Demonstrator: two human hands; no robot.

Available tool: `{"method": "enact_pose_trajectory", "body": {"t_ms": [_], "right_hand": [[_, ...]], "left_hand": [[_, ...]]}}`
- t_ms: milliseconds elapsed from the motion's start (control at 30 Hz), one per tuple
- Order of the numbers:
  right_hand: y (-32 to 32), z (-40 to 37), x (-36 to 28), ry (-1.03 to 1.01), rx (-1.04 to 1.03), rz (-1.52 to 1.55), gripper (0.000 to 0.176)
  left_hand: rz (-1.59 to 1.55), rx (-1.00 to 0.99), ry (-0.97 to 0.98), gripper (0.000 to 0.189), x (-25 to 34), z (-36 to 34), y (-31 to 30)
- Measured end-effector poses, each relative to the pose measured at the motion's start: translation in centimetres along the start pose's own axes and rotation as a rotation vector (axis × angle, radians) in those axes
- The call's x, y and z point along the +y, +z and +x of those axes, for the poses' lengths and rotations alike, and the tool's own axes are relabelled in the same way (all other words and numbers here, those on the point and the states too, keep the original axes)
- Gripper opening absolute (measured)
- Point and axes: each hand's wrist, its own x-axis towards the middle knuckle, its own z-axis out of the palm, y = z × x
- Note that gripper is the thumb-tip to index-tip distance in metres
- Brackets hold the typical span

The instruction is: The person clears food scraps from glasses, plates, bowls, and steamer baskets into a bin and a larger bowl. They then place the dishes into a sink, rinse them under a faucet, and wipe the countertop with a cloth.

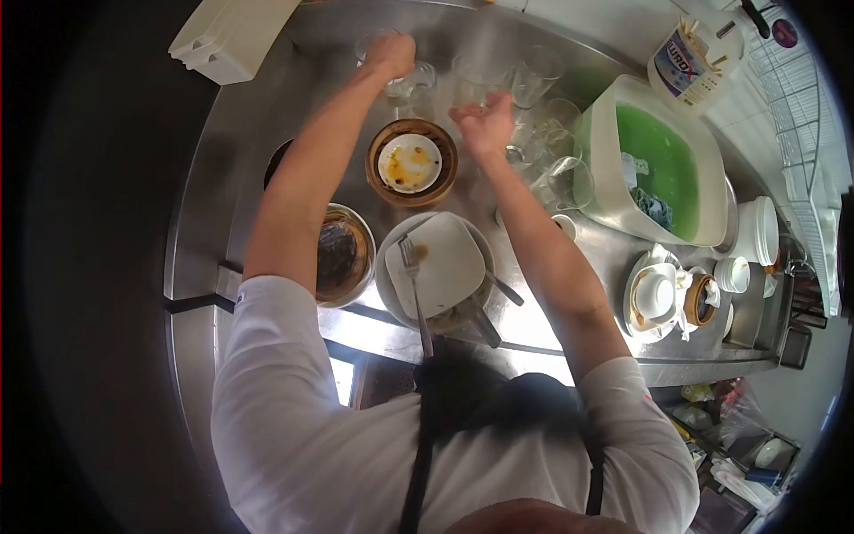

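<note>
I am holding both arms out over a steel desk (213, 200), among clear glasses at its back. My left hand (389, 56) is curling closed at a glass (363, 46), with a second glass (411, 84) standing just beside it; whether my fingers are actually gripping, I cannot tell. My right hand (485, 125) is hanging partly open with bent fingers in front of another glass (480, 82), and I cannot tell if it is touching anything. More glasses (536, 80) are crowding to its right, some of them lying tilted beside a white tub (598, 133) that is holding green liquid and soaking cloths (654, 209).

Behind the tub, a white container (712, 89) is holding thin sticks and showing a blue label (683, 67). I am reading its large white letters as "URDX", the start being unclear; the smaller print is staying illegible to me.

Nearer me, a bamboo steamer (378, 178) is carrying a small white dish (391, 162) with yellow-brown stains. Below it, a squarish white plate (454, 276) is resting in a round bowl (388, 307), a fork (415, 289) lying across it. Off to the right, a white bowl (654, 295) is sitting on stacked plates (633, 325).
</note>
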Motion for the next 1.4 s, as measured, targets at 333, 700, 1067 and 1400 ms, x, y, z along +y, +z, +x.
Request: {"method": "enact_pose_trajectory", "body": {"t_ms": [333, 700, 1067, 1400], "right_hand": [[3.1, 0.7, 4.0, -0.016, 0.139, -0.029, 0.076], [4.7, -0.7, 8.6, 0.018, 0.171, -0.154, 0.069], [0.2, -1.4, -3.2, -0.460, -0.213, -0.101, 0.029], [10.9, 6.1, -4.0, -0.606, -0.310, -0.614, 0.032]], "left_hand": [[-0.008, -0.181, 0.125, 0.023, 0.5, 2.3, 2.2], [-0.672, 0.289, -0.146, 0.035, -6.2, -0.4, -1.9], [-1.437, -0.144, -0.400, 0.024, -9.8, -1.4, 5.7], [-1.426, -0.087, -0.545, 0.011, -8.8, -0.4, 8.8]]}}
